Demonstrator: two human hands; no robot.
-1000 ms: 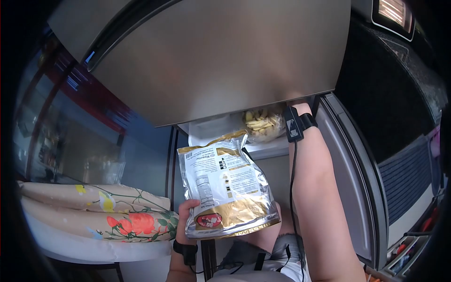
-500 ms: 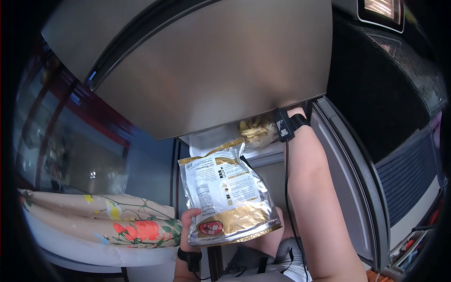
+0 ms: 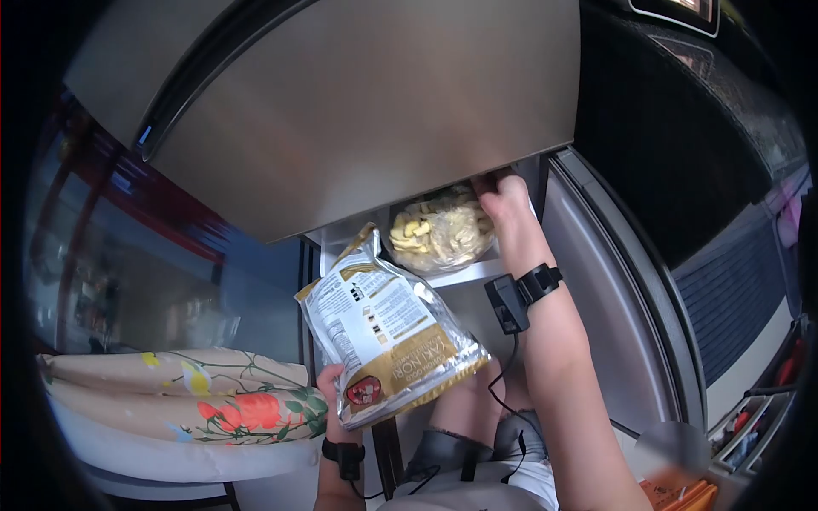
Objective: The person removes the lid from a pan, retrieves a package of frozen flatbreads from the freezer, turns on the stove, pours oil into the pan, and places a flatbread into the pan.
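My left hand grips the lower left edge of a silver and gold foil bag of yaki nori. The bag is tilted, its printing upside down to me. My right hand reaches under the steel door's lower edge. Its fingers, partly in shadow, are bent at the top right of a clear plastic bag of pale yellow pieces and appear to pinch it. That clear bag rests in a white compartment of the fridge, its back part hidden beneath the door.
The brushed steel door hangs over the compartment. A grey inner door panel stands open on the right. Flowered cloth lies at left, and an orange item is at lower right.
My right hand has drawn back from deeper inside and now shows beside the clear bag, more of which is visible. The nori bag has shifted left and tilted further.
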